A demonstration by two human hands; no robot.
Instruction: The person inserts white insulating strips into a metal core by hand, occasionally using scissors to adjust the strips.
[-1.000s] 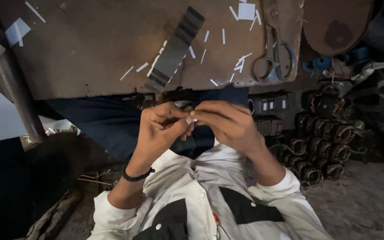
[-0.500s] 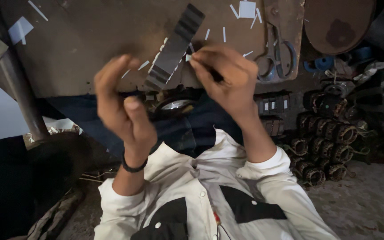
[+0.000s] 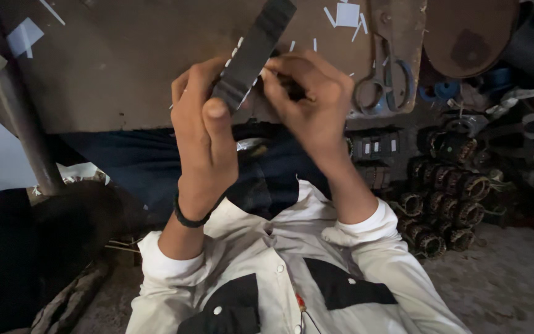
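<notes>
Gripping a long, dark, ribbed metal strip (image 3: 251,52), the left hand (image 3: 204,133) steadies it; the right hand (image 3: 307,102) pinches closed beside it over the scuffed brown workbench (image 3: 106,68).

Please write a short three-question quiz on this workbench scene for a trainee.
1. True or false: the left hand touches the dark toothed strip.
2. Which tool lies on the wooden table to the right of the right hand: (a) scissors, (b) a hammer, (c) a saw?
3. What is worn on the left wrist?

Key: 1 true. 2 (a), the scissors. 3 a black band.
</notes>
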